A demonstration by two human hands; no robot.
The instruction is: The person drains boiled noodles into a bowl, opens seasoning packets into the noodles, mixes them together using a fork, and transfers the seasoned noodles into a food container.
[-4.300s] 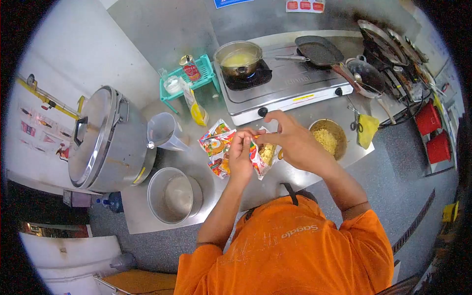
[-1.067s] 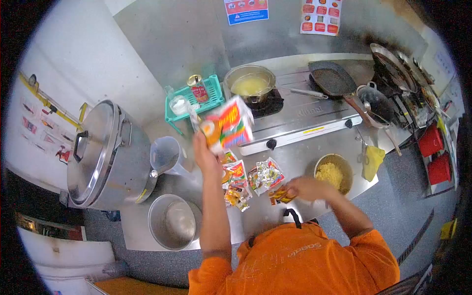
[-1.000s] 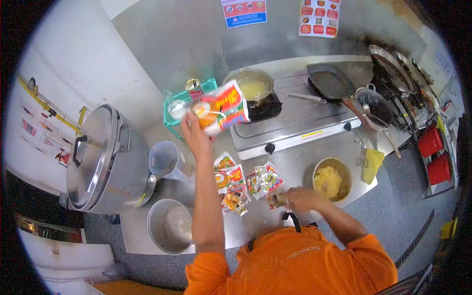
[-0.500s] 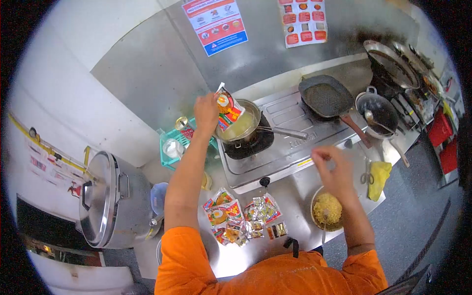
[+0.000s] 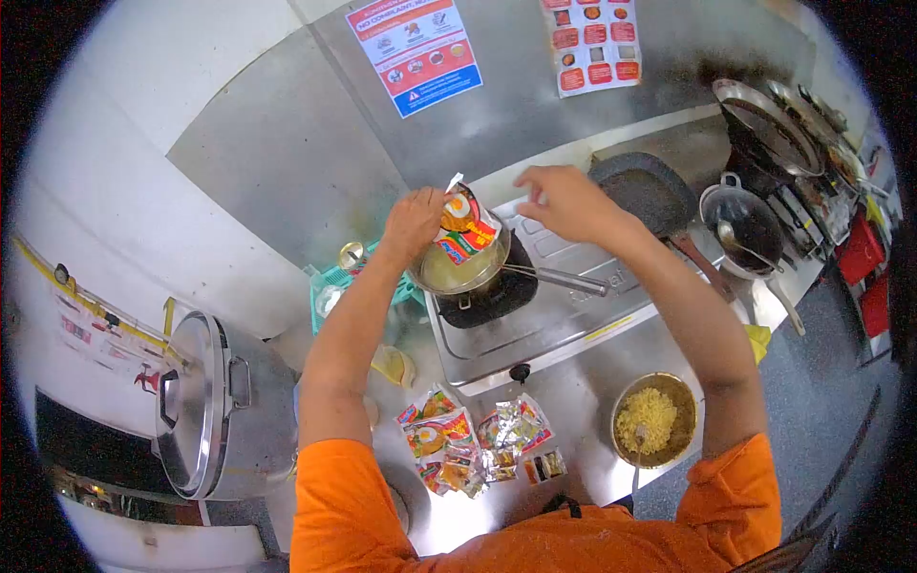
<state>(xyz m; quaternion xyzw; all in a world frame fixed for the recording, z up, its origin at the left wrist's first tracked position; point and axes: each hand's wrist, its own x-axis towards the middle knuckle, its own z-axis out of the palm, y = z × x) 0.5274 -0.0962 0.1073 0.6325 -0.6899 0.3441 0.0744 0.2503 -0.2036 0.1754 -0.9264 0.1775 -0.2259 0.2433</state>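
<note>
A left hand (image 5: 416, 219) pinches an instant-noodle packet (image 5: 468, 226) by its edge over a saucepan (image 5: 460, 285) on a stove (image 5: 535, 339); the right hand (image 5: 565, 201) hangs nearby, loosely spread

Two bare hands (image 5: 415, 222); one red-and-white plastic packet (image 5: 468, 227) held up, others overlapping on the worktop (image 5: 578, 425) too closely to count; two printed paper posters (image 5: 415, 57); one square dark-grey pan (image 5: 657, 189); one round metal bowl (image 5: 685, 433) of yellow food.

Two posters (image 5: 415, 57) hang on the metal wall (image 5: 287, 143), and a large lidded pot (image 5: 256, 420) stands near a yellow pipe (image 5: 88, 298).
</note>
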